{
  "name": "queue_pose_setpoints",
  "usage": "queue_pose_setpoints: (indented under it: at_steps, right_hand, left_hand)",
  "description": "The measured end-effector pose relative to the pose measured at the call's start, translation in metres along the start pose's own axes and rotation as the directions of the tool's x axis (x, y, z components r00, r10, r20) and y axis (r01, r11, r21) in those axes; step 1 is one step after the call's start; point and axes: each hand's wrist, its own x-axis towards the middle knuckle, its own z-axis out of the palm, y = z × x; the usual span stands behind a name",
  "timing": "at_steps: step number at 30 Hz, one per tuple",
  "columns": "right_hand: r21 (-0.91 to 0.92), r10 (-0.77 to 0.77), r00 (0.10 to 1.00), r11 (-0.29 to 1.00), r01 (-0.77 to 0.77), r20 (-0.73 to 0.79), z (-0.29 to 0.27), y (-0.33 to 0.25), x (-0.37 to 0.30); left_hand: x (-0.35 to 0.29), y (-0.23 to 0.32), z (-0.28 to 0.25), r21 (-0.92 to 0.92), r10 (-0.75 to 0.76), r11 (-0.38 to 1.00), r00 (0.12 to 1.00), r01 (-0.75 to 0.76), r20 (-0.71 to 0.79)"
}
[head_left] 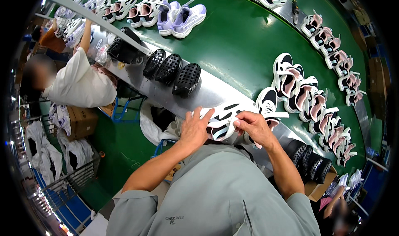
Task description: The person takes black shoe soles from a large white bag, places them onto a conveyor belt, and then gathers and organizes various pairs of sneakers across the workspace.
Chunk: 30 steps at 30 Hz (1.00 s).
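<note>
A green conveyor belt (232, 49) is stretching beyond the steel ledge (216, 94), carrying pink-lined sneakers (306, 95). Perforated black shoe trees (169, 68) are standing on the ledge. Above it, the left hand (193, 128) is grasping a black-and-white sneaker (222, 117), the right hand (255, 129) pinching its white edge; both are partly hiding it.

Dark lettering (177, 218) and an emblem (171, 222) mark the grey shirt (208, 186); any print on the carton (82, 124) seems illegible.

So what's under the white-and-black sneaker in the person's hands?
A long silver metal ledge shows beyond the sneaker. What lies directly beneath is hidden by the sneaker, left hand and right hand.
</note>
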Motion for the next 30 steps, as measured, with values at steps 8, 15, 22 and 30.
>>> queue_pose_setpoints:
  at_steps: [8,15,22,30]
  right_hand:
    - [-0.485,-0.178,0.976,0.848,0.215,0.122,0.017,-0.030,0.015]
    - [-0.629,-0.228,0.920,0.676,0.385,0.318,0.028,-0.030,0.025]
    - [-0.744,-0.193,0.961,0.609,0.276,0.199,0.034,-0.012,0.031]
    - [-0.616,-0.151,0.723,0.656,-0.437,-0.674,-0.040,0.063,-0.087]
  left_hand:
    - [0.003,-0.008,-0.034,0.149,0.353,0.930,0.929,-0.336,-0.112]
    - [0.003,-0.008,-0.036,0.139,0.423,0.903,0.896,-0.406,-0.132]
    - [0.007,-0.014,-0.026,0.014,0.307,0.952,0.951,-0.307,-0.029]
    - [0.007,0.001,0.002,0.138,0.028,0.990,0.994,-0.013,-0.104]
